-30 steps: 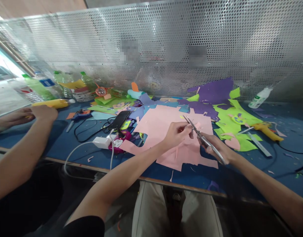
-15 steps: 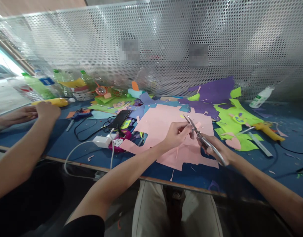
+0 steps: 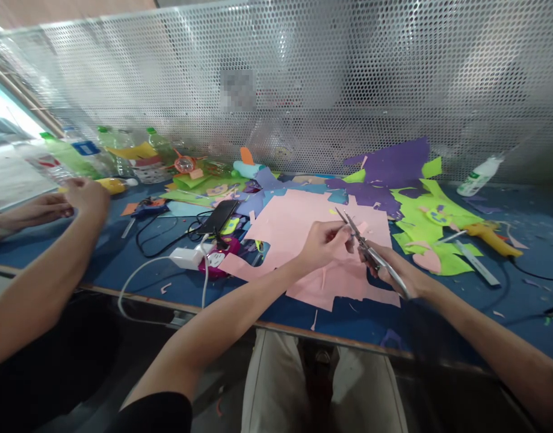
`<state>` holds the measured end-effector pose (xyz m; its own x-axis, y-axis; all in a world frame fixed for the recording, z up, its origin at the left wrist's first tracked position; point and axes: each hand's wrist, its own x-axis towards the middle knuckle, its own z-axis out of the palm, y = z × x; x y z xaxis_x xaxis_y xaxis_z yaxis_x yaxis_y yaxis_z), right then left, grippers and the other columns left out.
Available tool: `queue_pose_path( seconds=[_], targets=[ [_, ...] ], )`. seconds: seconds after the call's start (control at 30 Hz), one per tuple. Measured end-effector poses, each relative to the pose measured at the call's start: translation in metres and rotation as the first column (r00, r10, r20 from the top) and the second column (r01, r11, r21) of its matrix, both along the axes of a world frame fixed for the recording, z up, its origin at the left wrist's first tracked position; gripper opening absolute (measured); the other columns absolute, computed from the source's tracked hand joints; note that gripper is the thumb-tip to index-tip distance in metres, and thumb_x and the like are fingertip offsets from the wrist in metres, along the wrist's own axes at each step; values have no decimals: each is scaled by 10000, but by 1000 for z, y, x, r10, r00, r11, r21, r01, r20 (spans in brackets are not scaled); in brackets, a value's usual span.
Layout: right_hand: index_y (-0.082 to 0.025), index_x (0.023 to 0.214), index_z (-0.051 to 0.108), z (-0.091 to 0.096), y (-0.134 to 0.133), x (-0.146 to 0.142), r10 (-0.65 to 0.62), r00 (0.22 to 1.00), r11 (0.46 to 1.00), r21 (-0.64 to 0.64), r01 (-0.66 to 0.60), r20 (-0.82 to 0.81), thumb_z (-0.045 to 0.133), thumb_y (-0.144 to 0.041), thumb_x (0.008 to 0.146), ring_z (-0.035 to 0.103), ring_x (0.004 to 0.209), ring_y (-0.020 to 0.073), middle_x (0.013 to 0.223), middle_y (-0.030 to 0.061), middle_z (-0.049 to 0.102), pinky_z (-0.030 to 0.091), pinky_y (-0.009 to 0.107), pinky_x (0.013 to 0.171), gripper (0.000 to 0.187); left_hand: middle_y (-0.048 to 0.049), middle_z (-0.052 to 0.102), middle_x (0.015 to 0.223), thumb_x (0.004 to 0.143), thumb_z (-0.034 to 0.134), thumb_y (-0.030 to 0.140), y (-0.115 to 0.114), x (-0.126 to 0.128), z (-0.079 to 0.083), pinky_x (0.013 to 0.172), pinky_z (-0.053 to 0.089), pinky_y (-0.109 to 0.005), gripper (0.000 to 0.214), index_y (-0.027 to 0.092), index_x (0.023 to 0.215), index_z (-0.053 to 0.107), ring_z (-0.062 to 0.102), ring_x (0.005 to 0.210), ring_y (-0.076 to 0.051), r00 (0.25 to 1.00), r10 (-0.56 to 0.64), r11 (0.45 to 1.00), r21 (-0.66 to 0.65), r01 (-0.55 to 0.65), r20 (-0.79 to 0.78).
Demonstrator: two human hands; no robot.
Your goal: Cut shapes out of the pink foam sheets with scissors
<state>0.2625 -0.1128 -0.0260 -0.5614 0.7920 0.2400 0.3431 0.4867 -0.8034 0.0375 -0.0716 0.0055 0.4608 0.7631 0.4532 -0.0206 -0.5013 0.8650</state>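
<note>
Metal scissors (image 3: 390,272) with long narrow blades are in my right hand (image 3: 400,264), its fingers wrapped around the handles. The blades point up and to the left, slightly apart at the tips. Close beside them, my left hand (image 3: 325,242) is closed in a pinch next to the blades. Whatever small piece sits between its fingertips is too small to make out. Beneath both hands lies a large pink sheet (image 3: 283,224) with cut, irregular edges. A pink heart-shaped piece (image 3: 427,261) rests to the right of my right hand.
At left, a co-worker's hands (image 3: 87,195) are near a yellow bottle (image 3: 111,186). A magenta power strip (image 3: 218,263), black phone (image 3: 219,216) and cables lie left of the sheet. Rightward are green scraps (image 3: 452,210), a yellow glue gun (image 3: 493,239), a cutter knife (image 3: 479,264) and white bottle (image 3: 479,176).
My hands and the scissors stay almost in place; the blade tips look slightly farther apart. At left, the co-worker's hand has shifted slightly over the yellow bottle.
</note>
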Motion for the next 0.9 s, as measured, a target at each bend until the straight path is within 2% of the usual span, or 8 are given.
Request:
queue_pose_path(
  seconds=[0.2,0.5,0.67,0.9],
  targets=[
    [-223,984,562,-8,3,1,-13,999,1000,-10,12,-43,357,-868,781,446,612,167,780,13,532,421,318,563,707,-70,700,647,988,529,470,-3,2,2,575,436,-228,477,129,686,670,594,574,-110,1000,-15,1000,-10,15,1],
    [-232,892,505,-11,-2,-7,-47,995,999,-19,45,-89,352,-888,755,401,562,140,725,-18,467,397,298,510,688,-61,681,648,979,556,509,-1,4,-2,595,455,-242,482,127,698,645,597,584,-109,994,-78,995,-50,82,73],
    [-247,845,478,-17,-1,-10,-55,990,998,-38,50,-132,382,-872,772,413,543,141,736,-12,485,399,302,488,637,-61,677,657,981,550,483,1,4,-3,593,448,-242,460,127,703,641,595,600,-111,993,-85,993,-71,91,80],
    [-237,818,507,-14,-3,-11,-76,988,997,-32,72,-132,407,-871,768,443,492,132,695,-12,503,422,296,454,644,-53,676,657,985,543,481,0,3,-2,589,434,-243,451,134,712,636,577,584,-106,995,-78,995,-59,81,61]
  ],
)
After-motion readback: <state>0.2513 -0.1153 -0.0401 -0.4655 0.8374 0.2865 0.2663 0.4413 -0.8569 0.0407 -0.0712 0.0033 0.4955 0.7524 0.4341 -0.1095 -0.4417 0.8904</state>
